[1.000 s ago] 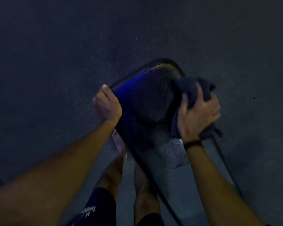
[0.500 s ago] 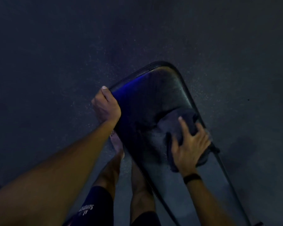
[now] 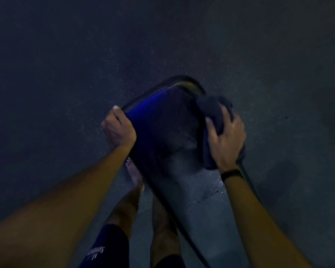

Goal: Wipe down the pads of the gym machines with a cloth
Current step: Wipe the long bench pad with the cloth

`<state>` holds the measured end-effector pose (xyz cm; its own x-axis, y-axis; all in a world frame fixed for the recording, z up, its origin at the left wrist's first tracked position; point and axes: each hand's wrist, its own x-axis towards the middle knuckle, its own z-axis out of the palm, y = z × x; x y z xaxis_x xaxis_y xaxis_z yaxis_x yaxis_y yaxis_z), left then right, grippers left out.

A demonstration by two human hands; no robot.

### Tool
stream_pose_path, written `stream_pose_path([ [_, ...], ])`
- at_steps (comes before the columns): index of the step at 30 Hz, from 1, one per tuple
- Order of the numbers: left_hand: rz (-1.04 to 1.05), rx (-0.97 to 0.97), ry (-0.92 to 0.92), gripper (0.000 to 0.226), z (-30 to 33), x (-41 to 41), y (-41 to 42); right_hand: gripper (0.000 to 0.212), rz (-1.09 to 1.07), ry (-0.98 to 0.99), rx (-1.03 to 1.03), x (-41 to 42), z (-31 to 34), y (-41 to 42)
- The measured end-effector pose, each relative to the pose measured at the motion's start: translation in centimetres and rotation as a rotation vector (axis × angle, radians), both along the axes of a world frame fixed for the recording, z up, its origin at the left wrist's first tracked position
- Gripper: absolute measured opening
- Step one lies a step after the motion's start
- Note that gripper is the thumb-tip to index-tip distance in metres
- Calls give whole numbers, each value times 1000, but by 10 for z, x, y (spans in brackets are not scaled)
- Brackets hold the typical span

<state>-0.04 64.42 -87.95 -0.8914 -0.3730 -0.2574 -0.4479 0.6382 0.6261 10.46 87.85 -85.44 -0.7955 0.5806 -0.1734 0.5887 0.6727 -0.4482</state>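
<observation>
Dark pad (image 3: 168,144) long axis running away, left hand (image 3: 119,130) gripping edge, right hand (image 3: 225,141) clutching cloth (image 3: 211,107).

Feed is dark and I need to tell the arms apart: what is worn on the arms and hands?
Both forearms are bare, with no sleeves or gloves. The right wrist carries a thin dark band; the left hand and wrist wear nothing visible.

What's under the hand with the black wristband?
A bunched dark cloth lies under the right hand, pressed against the far right edge of the pad. The cloth hides the part of the pad beneath it, so that spot cannot be seen.
</observation>
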Motion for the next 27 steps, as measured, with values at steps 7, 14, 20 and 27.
stream_pose_path([
  [7, -38, -7, 42, 46, 0, -1, -2, 78, -33, -68, -256, -11, 9, 16],
  [14, -56, -31, 52, 46, 1, -1, 1, 68, 183, -7, -263, -121, -5, 1],
  [20, -46, -11, 60, 47, 1, -1, 0, 79, 4, -123, -320, 22, 11, 29],
  [27, -36, -3, 51, 45, -1, -1, -2, 72, 125, -106, -234, -89, 6, 5],
])
